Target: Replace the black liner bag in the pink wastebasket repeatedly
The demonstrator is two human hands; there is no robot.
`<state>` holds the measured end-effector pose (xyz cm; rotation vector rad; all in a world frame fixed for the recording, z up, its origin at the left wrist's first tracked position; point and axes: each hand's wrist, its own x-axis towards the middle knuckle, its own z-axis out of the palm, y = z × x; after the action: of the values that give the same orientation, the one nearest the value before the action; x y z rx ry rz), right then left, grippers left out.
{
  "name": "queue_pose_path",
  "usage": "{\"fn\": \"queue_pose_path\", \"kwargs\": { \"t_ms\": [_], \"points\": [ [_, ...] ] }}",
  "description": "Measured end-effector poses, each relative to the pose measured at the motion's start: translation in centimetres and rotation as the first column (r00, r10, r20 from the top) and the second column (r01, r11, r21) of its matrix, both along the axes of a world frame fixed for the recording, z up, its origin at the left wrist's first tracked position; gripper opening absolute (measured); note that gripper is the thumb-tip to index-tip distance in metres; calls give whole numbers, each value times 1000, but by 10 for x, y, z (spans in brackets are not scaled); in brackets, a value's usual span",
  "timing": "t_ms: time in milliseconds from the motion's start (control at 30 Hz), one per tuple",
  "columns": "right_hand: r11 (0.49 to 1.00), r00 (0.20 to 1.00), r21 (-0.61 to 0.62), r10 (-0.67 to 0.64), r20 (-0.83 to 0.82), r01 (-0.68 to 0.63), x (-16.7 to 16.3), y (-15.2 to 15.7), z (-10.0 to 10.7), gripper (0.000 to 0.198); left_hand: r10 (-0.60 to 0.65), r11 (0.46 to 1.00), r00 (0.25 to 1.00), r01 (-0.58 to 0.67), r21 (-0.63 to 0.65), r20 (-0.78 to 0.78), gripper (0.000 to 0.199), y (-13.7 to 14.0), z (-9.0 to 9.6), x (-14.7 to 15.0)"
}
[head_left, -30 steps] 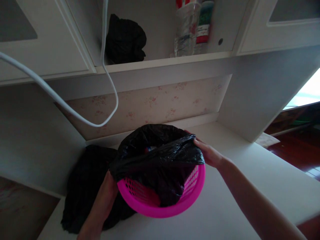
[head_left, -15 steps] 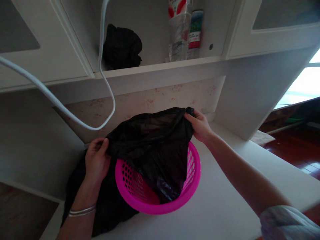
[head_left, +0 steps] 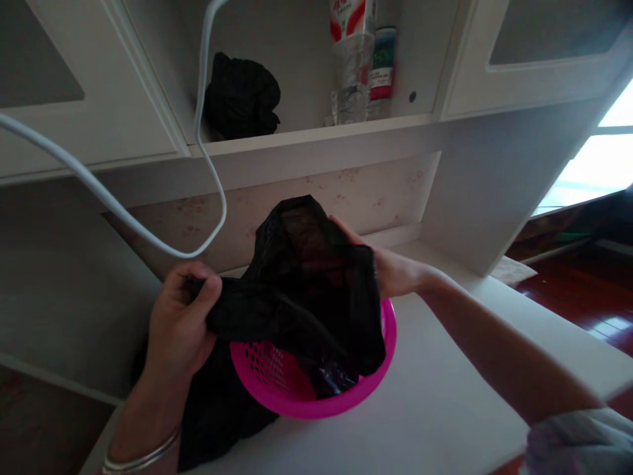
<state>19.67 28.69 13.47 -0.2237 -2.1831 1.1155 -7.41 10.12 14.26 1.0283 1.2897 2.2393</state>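
Note:
A black plastic bag [head_left: 316, 290] is bunched over a pink perforated basket [head_left: 316, 409], its lower part hanging inside. My left hand [head_left: 182, 310] pinches a gathered edge of the bag between thumb and fingers, just left of the basket. Against the bag's right side rests my right hand [head_left: 390, 264], with one finger stretched out along the far side. The bag hides its other fingers. Another dark, bag-like heap [head_left: 227, 409] lies beside the basket, under my left forearm.
A white cable [head_left: 217, 178] hangs in a loop in front of the cabinet. On the open shelf [head_left: 306, 135] are a crumpled black bundle [head_left: 242, 99], a clear bottle [head_left: 352, 79] and a can [head_left: 382, 66]. The basket stands on a white counter [head_left: 435, 396].
My right hand has moved from pinching the bag's upper right corner to lying behind its right side. The stretched edge has bunched up, and the left hand still holds its end.

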Motion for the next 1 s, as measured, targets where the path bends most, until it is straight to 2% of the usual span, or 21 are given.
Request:
{"fn": "queue_pose_path", "kwargs": {
  "t_ms": [67, 100, 200, 233, 333, 367, 400, 467, 533, 600, 633, 667, 733, 767, 800, 867, 1000],
  "points": [
    [972, 984, 178, 134, 120, -154, -24, -9, 8, 147, -54, 998, 997, 54, 11, -63, 41, 4, 7, 16],
    [953, 973, 226, 173, 151, -204, -36, -14, 11, 151, -82, 996, 992, 83, 7, -95, 39, 5, 9, 23],
    [915, 943, 260, 260, 210, -310, -63, -27, 13, 140, -147, 989, 960, 150, -6, -237, 32, 8, 12, 36],
    [912, 937, 256, 267, 227, -321, -67, -31, 13, 126, -151, 988, 944, 156, -8, -294, 30, 8, 12, 37],
    [925, 924, 239, 211, 318, -294, -70, -39, 14, 51, -117, 991, 902, 132, 8, -417, 26, -1, 10, 36],
    [932, 922, 227, 197, 335, -282, -68, -41, 15, 34, -99, 992, 892, 121, 22, -442, 26, -7, 7, 35],
    [941, 927, 211, 186, 326, -263, -66, -42, 15, 27, -82, 992, 882, 115, 44, -464, 29, -14, 2, 35],
    [971, 959, 127, 169, 229, -201, -61, -42, 15, 32, -38, 986, 859, 114, 119, -511, 43, -31, -13, 36],
    [985, 979, -111, 145, 144, -129, -58, -41, 14, 37, 34, 979, 815, 90, 185, -578, 68, -50, -36, 38],
    [924, 986, -379, 108, 129, -51, -59, -38, 13, 27, 104, 990, 722, -6, 144, -684, 83, -66, -63, 41],
    [882, 988, -472, 90, 127, -20, -61, -37, 12, 19, 113, 994, 642, -74, 85, -758, 80, -73, -75, 43],
    [848, 990, -529, 72, 120, 3, -64, -36, 12, 13, 100, 991, 525, -126, 39, -845, 72, -78, -85, 44],
    [816, 994, -578, 55, 90, 7, -71, -36, 12, 13, 63, 985, 294, -175, 11, -954, 50, -83, -97, 46],
    [801, 995, -598, 60, 78, -1, -75, -37, 12, 13, 62, 985, 211, -172, 26, -976, 41, -83, -99, 48],
    [788, 995, -615, 67, 70, -10, -79, -38, 13, 11, 74, 986, 168, -161, 46, -983, 32, -82, -99, 49],
    [774, 996, -632, 66, 55, -17, -85, -40, 16, 9, 79, 987, 169, -151, 53, -982, 21, -79, -95, 50],
    [784, 999, -621, -26, -33, 0, -92, -42, 33, 17, 28, 989, 216, -146, -4, -976, 14, -72, -88, 50]
  ]
}}
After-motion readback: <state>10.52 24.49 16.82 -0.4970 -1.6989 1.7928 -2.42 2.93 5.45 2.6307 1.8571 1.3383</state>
